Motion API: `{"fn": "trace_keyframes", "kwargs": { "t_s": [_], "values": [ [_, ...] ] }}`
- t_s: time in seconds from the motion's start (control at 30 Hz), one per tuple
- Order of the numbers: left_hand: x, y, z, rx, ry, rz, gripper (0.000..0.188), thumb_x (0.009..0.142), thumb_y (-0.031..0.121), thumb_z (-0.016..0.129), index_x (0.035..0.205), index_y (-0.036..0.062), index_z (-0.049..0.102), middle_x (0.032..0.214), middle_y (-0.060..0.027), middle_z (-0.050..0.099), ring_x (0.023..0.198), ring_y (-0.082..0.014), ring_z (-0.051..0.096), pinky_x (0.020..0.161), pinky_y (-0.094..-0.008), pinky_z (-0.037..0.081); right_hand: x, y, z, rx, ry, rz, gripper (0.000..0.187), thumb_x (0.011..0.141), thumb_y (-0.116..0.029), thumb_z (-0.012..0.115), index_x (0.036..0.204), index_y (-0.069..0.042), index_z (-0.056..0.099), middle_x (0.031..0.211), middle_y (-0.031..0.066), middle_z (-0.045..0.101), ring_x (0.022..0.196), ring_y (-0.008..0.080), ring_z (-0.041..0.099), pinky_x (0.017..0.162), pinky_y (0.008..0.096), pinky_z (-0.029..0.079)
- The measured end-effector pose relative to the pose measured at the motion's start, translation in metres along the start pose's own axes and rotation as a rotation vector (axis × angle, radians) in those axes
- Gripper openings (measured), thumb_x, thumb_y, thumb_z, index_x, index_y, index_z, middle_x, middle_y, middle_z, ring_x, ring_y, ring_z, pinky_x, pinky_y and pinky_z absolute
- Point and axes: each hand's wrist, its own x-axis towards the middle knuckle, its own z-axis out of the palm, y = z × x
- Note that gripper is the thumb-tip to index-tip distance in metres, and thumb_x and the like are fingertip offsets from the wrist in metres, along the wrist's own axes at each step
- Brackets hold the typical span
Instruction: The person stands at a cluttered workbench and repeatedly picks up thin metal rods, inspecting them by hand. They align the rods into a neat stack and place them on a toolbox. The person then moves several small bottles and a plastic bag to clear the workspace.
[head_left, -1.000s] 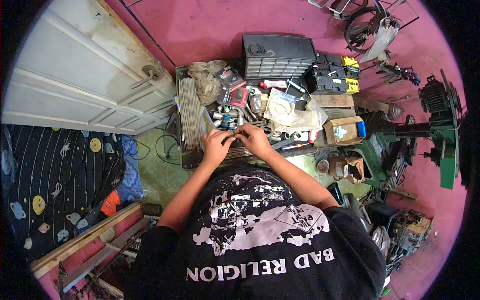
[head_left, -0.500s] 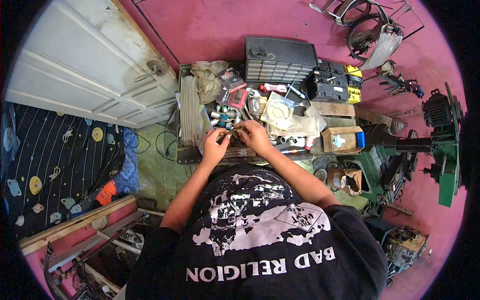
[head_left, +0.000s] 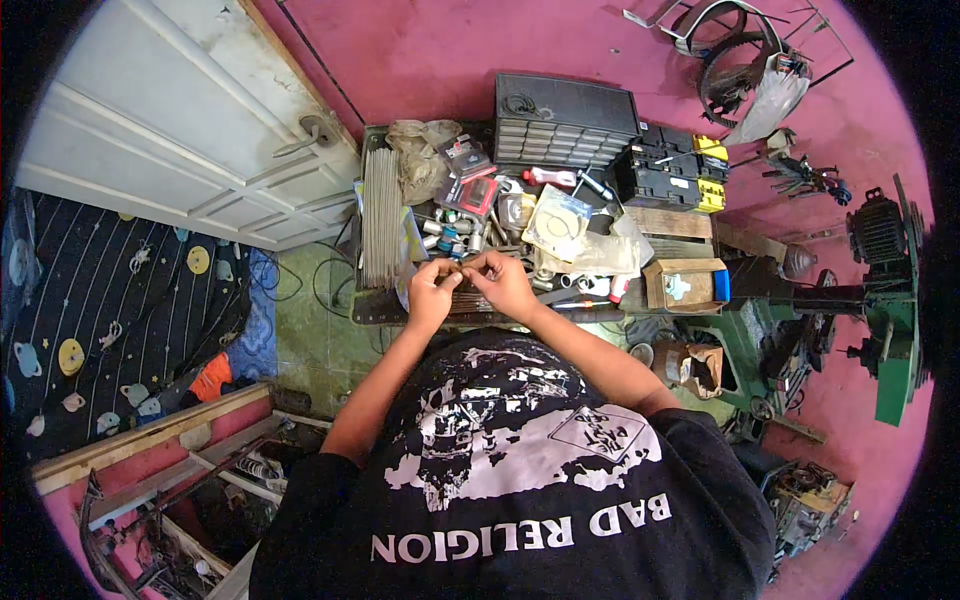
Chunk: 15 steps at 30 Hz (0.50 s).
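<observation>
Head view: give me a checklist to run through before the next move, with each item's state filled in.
1. Left hand in view: ok, at the near side of the cluttered workbench.
2. Right hand in view: ok, its fingers close to the left hand's.
3. Secure hold on a piece between them: cannot tell, too small and partly hidden.
4. Clear space just beyond the hands: not ok, small metal parts crowd it.
5. Rod bundle clear of the hands: ok, it lies left of the left hand.
6. Cardboard box open: ok, open-topped, at the right.
</observation>
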Motion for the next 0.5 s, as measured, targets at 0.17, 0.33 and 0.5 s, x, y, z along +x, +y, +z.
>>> {"fn": "trace_keyframes", "kwargs": {
  "t_s": [0.17,0.33,0.5],
  "values": [
    [0.000,0.006,0.008,-0.314,0.011,-0.207,0.009,0.088,0.001,0.071,0.097,-0.0005,0.069,0.088,0.0002,0.069,0.083,-0.0088,0.061,0.077,-0.0269,0.050,0.003,0.014,0.006,0.289,-0.009,0.138,0.010,0.092,-0.010,0.071,0.094,-0.001,0.073,0.082,0.0006,0.071,0.070,0.0058,0.057,0.064,0.0244,0.046],
    [0.002,0.017,0.008,-0.266,0.000,-0.231,0.009,0.089,0.002,0.069,0.098,0.0004,0.069,0.087,0.0000,0.069,0.080,-0.0090,0.061,0.076,-0.0270,0.049,0.002,0.023,0.006,0.498,-0.026,0.269,0.011,0.094,-0.009,0.069,0.100,0.001,0.071,0.088,0.0004,0.071,0.076,0.0062,0.059,0.071,0.0248,0.048],
    [0.005,0.007,0.004,-0.112,-0.045,-0.130,0.006,0.089,0.003,0.069,0.095,0.0006,0.069,0.085,-0.0012,0.068,0.079,-0.0101,0.061,0.074,-0.0288,0.050,0.007,0.024,-0.002,0.434,-0.109,0.248,0.019,0.093,-0.012,0.072,0.107,0.001,0.070,0.096,0.0013,0.072,0.078,0.0078,0.062,0.073,0.0261,0.050]
  ]
}}
